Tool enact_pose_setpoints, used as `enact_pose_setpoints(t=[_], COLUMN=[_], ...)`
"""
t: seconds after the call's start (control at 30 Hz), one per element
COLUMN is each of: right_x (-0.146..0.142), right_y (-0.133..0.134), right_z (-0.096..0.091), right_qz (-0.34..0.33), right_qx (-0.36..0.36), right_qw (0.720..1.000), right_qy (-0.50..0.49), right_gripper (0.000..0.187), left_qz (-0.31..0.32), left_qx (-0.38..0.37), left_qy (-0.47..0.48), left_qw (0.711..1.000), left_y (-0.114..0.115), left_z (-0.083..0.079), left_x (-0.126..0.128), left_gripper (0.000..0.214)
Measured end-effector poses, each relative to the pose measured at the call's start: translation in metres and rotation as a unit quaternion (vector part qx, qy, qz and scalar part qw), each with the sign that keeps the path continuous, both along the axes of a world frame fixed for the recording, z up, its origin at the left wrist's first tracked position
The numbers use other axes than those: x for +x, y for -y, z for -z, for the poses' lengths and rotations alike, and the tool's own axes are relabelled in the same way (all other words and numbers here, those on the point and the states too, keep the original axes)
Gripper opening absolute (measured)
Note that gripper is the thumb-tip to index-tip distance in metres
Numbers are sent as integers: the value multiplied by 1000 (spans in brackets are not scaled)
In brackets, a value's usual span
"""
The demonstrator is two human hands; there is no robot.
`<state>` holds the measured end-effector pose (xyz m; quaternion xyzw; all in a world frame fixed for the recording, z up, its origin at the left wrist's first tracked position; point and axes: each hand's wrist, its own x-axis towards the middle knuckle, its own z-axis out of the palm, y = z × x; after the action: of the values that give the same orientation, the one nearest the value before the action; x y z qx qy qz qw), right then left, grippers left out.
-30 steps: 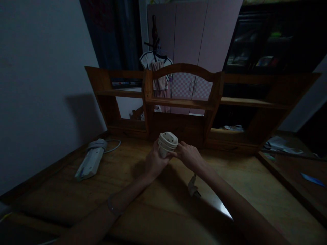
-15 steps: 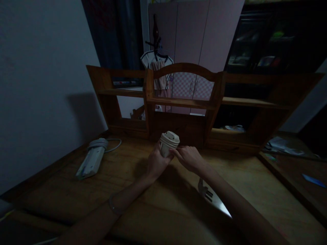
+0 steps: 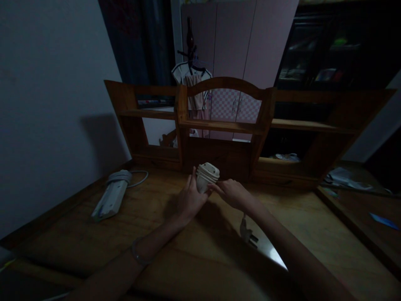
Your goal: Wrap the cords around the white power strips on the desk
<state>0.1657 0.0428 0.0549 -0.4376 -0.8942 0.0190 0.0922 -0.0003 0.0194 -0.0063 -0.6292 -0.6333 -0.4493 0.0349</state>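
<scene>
My left hand (image 3: pixel 190 200) grips a white power strip (image 3: pixel 209 168), held end-up above the desk with its cord wound round it in several turns. Against the strip's right side, my right hand (image 3: pixel 233 193) has its fingers closed on the cord, which is mostly hidden there. The cord's plug (image 3: pixel 247 235) dangles below my right forearm, its metal prongs pointing right. On the left of the desk lies a second white power strip (image 3: pixel 112 196), with a grey cord wrapped round its far end.
A wooden shelf unit (image 3: pixel 222 124) stands along the back of the desk (image 3: pixel 175 259). To the left is a wall (image 3: pixel 56 83). Plastic bags (image 3: pixel 346 179) and a blue packet (image 3: pixel 384 220) lie at the far right.
The plug has swung slightly left and turned, showing more of its side. My left index finger has lifted along the strip's side. My right hand stays almost in place.
</scene>
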Motion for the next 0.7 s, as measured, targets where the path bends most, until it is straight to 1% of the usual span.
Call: enact_pose_setpoints(t=[0.1, 0.17, 0.3, 0.4, 0.47, 0.57, 0.7], right_x=[1, 1, 0, -4, -6, -9, -9], right_y=[-4, -5, 0, 4, 5, 7, 7], right_z=[4, 6, 6, 4, 3, 2, 2], right_qz=[14, 19, 21, 45, 58, 60, 63], right_qx=[-31, -36, -23, -20, -19, -19, -29], right_qw=[999, 999, 1000, 999, 998, 998, 997], right_qy=[9, 10, -3, -2, -4, -19, -24], right_gripper=[60, 61, 71, 79, 80, 81, 80], left_qz=[-15, -16, -1, 2, -11, -27, -34], left_qx=[-11, -12, -10, -28, -44, -59, -62], left_qy=[-29, -43, -61, -59, -34, 10, 5], left_qw=[999, 999, 998, 998, 998, 998, 997], left_y=[-1, -2, 0, 2, 3, 4, 5], left_z=[1, 1, 0, -3, -6, -8, -8], left_x=[0, -1, -1, -1, 0, 1, 1], left_gripper=[90, 89, 90, 88, 83, 71, 60])
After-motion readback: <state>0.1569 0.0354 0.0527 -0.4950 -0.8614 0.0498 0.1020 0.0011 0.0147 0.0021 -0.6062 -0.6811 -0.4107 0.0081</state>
